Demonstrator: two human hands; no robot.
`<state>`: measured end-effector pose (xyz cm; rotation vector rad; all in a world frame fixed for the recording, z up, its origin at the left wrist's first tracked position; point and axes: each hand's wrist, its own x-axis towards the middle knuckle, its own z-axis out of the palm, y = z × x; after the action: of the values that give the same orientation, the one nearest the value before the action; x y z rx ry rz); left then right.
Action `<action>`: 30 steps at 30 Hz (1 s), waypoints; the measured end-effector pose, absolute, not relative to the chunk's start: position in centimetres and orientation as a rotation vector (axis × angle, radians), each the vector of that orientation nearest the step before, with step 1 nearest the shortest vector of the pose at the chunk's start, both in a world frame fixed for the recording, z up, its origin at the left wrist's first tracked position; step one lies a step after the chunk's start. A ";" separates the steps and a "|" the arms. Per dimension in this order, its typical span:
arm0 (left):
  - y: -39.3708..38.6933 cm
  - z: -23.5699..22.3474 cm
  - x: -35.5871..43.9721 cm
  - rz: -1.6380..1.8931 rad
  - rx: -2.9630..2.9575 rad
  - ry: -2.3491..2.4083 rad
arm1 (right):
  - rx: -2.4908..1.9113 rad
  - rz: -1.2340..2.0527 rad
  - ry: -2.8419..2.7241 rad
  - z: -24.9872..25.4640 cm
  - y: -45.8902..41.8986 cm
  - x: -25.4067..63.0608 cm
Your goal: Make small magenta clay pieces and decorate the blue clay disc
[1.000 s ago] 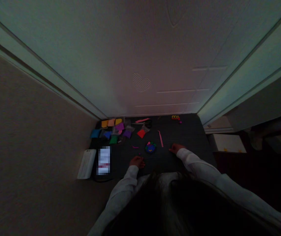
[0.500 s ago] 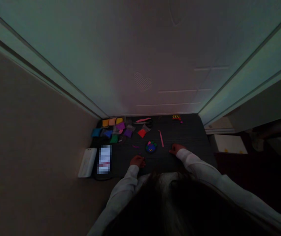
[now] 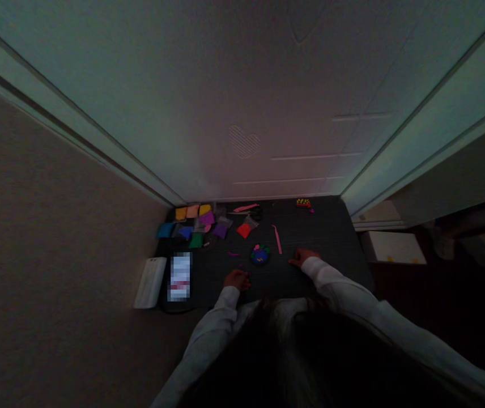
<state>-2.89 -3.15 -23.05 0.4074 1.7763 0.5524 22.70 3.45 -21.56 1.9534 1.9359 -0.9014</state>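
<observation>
A round dark blue clay piece (image 3: 260,256) with green, pink and yellow bits on it lies on the dark tabletop between my hands. My left hand (image 3: 237,280) is nearer the front edge, fingers curled together. Tiny purple bits show by its fingertips; whether it grips one is too dim to tell. To the right of the blue piece, my right hand (image 3: 305,258) rests low over the table, one finger stretched left and nothing visible in it. Pink tweezers (image 3: 277,240) lie just beyond that hand. A thin purple strip (image 3: 234,254) is left of the blue piece.
Several coloured clay packets (image 3: 198,240) spread over the back left. A red packet (image 3: 244,230) and scissors (image 3: 256,213) with a pink tool (image 3: 246,208) lie behind. A red-yellow item (image 3: 303,203) is back right. A phone (image 3: 179,276) and white box (image 3: 150,283) are left.
My right hand has shifted slightly left, and its finger now reaches out more. My left hand has barely moved; a purple bit shows more clearly by its fingertips.
</observation>
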 end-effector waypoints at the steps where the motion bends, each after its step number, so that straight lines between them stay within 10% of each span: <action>1: -3.1 -23.0 -2.9 0.551 0.409 1.773 | 1.965 -0.906 1.922 -21.6 3.5 22.6; 30: -3.1 -22.1 -2.6 0.534 0.398 1.807 | 2.073 -1.017 1.864 -23.0 4.3 23.1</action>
<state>-2.63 -3.10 -22.05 0.3981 1.8068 0.5339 23.05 4.29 -23.04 2.0730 1.8638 -1.0173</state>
